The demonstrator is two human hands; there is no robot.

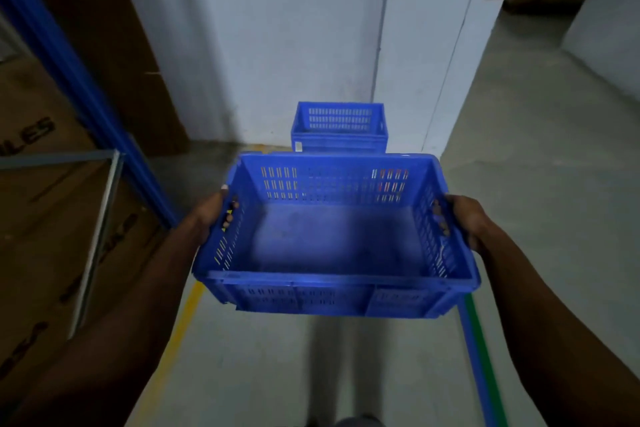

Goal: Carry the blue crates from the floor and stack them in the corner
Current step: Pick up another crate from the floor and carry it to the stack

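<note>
I hold an empty blue slotted crate (332, 239) in the air in front of me, roughly level. My left hand (211, 215) grips its left side, fingers hooked through the handle slot. My right hand (464, 218) grips the right side the same way. Beyond it, a stack of blue crates (338, 128) stands on the floor against the white wall, in the corner formed with a white pillar. The carried crate hides the bottom of that stack.
Cardboard boxes (45, 204) sit on a blue-framed rack (79, 73) at the left. A white pillar (436, 38) rises at the right of the stack, with a passage (540, 87) past it. Yellow floor tape (180, 322) runs on the left, blue and green tape (478, 357) on the right.
</note>
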